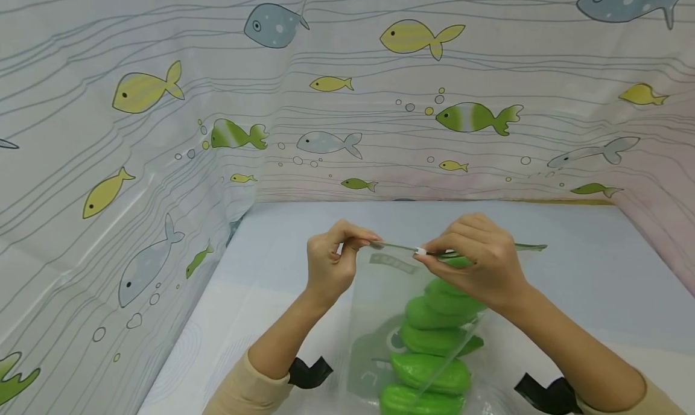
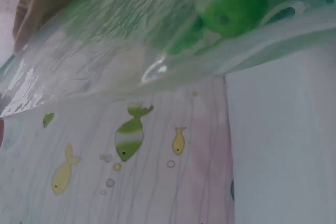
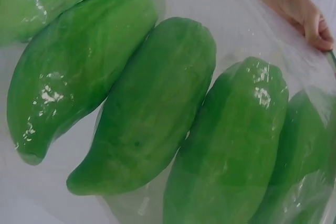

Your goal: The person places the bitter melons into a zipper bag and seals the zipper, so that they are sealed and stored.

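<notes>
A clear zip bag (image 1: 374, 318) is held upright over the table, with several green mangoes (image 1: 431, 370) stacked along its right side. In the right wrist view the mangoes (image 3: 147, 108) lie side by side behind the shiny plastic. My left hand (image 1: 332, 261) pinches the left end of the bag's top edge between thumb and fingers. At the white zip slider (image 1: 420, 251), my right hand (image 1: 483, 258) grips the same edge with thumb and fingertips. The green zip strip (image 1: 532, 247) sticks out beyond the right hand. In the left wrist view, plastic (image 2: 131, 66) covers much of the upper part.
The bag stands over a pale table (image 1: 271, 264). Behind and to the left hangs a white curtain (image 1: 358, 113) printed with fish. A black piece (image 1: 311, 373) shows by the left wrist, and another black piece (image 1: 545, 394) by the right.
</notes>
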`<action>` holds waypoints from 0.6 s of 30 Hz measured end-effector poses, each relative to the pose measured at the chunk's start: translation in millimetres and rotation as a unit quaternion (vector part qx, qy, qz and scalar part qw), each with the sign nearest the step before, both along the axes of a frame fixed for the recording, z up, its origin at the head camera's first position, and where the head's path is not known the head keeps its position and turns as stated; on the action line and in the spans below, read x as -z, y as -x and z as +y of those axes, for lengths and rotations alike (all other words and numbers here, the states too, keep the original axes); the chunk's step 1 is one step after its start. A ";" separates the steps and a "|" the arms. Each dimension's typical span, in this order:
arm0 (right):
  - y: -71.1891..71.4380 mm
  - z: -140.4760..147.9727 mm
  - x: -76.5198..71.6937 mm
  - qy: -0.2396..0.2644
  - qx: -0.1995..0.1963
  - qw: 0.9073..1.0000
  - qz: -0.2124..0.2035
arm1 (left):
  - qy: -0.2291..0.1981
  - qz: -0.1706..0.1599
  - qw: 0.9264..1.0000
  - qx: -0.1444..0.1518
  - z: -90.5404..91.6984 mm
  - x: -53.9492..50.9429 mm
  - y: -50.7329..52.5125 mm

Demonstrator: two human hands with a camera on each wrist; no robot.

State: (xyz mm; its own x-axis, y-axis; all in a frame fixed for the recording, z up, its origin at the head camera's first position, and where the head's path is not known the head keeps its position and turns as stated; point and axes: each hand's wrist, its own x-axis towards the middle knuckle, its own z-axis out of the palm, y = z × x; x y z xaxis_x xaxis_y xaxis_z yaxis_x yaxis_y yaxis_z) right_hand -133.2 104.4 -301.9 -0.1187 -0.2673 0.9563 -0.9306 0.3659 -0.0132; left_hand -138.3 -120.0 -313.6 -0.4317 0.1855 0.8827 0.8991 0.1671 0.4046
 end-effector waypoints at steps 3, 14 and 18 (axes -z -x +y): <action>0.2 2.6 1.3 0.012 0.010 1.000 -0.009 | 0.000 0.004 1.000 -0.024 -3.1 0.9 -0.7; -0.5 19.4 3.6 0.033 0.042 0.998 -0.038 | -0.018 -0.015 0.998 -0.053 -17.0 3.9 -1.9; -0.9 24.4 3.7 0.029 0.052 0.997 -0.040 | -0.020 -0.014 0.998 -0.053 -18.9 4.7 -1.5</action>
State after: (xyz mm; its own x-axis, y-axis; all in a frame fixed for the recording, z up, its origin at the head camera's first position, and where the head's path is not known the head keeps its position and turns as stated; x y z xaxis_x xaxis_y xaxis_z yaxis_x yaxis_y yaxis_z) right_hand -132.3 128.8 -305.6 -0.2189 -0.1931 0.9565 -0.8824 0.4575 -0.1096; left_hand -136.8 -138.9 -318.3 -0.4725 0.1012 0.8755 0.8649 0.2441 0.4386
